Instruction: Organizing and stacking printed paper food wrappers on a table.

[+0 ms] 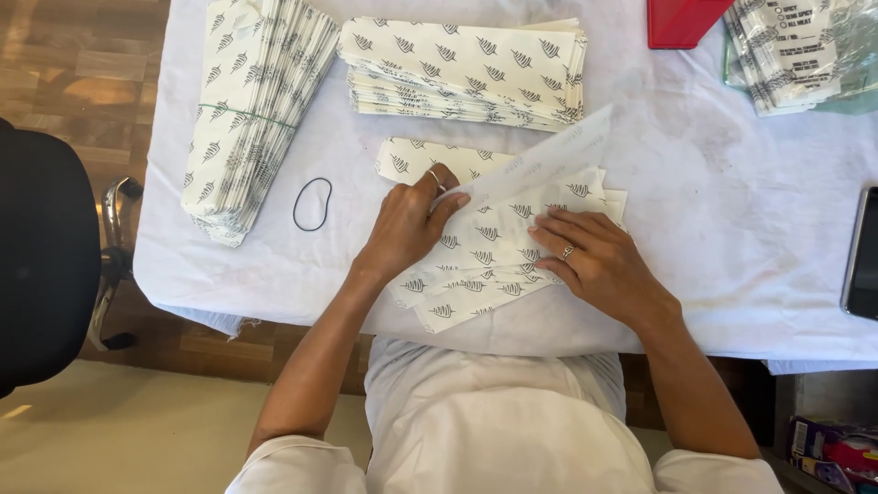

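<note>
Diagonally, the lifted paper bag (540, 165), pinched by the left hand (407, 224), points toward the desk's (732, 229) far-right corner; the right hand (594, 261) lies flat on the fanned bags (485, 261); wood floor (82, 64).

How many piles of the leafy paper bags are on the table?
4. A banded bundle at the left, a flat stack at the top middle, a fanned pile under both hands, and another bundle top right, partly cut off.

White leaf-print paper bags (462, 69); dark screen (862, 254) at right
</note>
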